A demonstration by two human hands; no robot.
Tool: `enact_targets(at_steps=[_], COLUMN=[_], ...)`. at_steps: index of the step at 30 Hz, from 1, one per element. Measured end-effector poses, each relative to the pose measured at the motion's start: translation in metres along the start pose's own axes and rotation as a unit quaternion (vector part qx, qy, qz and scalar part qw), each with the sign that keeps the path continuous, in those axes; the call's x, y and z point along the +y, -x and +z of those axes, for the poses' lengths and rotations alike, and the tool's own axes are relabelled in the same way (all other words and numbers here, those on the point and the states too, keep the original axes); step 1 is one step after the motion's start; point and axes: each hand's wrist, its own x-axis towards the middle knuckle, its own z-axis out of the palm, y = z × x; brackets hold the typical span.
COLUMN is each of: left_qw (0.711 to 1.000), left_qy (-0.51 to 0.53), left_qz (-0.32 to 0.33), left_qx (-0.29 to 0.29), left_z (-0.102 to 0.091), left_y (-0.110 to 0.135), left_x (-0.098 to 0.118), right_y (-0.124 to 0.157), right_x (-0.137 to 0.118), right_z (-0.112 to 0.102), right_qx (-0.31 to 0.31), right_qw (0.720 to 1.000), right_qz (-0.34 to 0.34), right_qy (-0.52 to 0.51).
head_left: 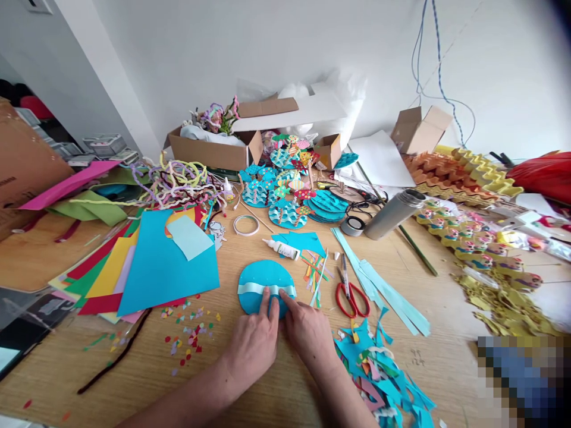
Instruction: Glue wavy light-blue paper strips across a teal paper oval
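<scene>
Count, lower centre: 1 blue disc (266, 272), 1 pale strip (250, 289) across it. Centre: 1 lying glue bottle (284, 249), 1 standing bottle (227, 191) further up-left, 1 white tape roll (247, 233). Right of centre: 1 pair of scissors (347, 288), 1 metal flask (393, 215), 1 round lid (352, 224), 1 green stick (417, 248), at least 2 loose pale strips (392, 294). Lower left: 1 dark fuzzy stem (119, 359). Top: at least 3 cardboard boxes (212, 150) (clutter hides edges). Confetti (194, 337), left of centre: dozens (too small for exact count).
</scene>
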Motion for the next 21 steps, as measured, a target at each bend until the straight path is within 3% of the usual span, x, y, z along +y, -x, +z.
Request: enact_targets(at_steps=[11, 21], left_qw=[1.000, 1.000], left_qy=[-0.024, -0.006], left_qz=[0.006, 0.016], left_qx=[-0.004, -0.006], left_z=[0.004, -0.002], left_y=[-0.002, 0.000], left_x=[-0.001, -0.004], right_y=[-0.001, -0.006], right_x=[-0.017, -0.010], right_z=[-0.002, -0.003], right_qx=[-0.048, -0.015], right_qw=[0.997, 0.982], right_qz=[0.059, 0.078], right_qy=[-0.017, -0.169])
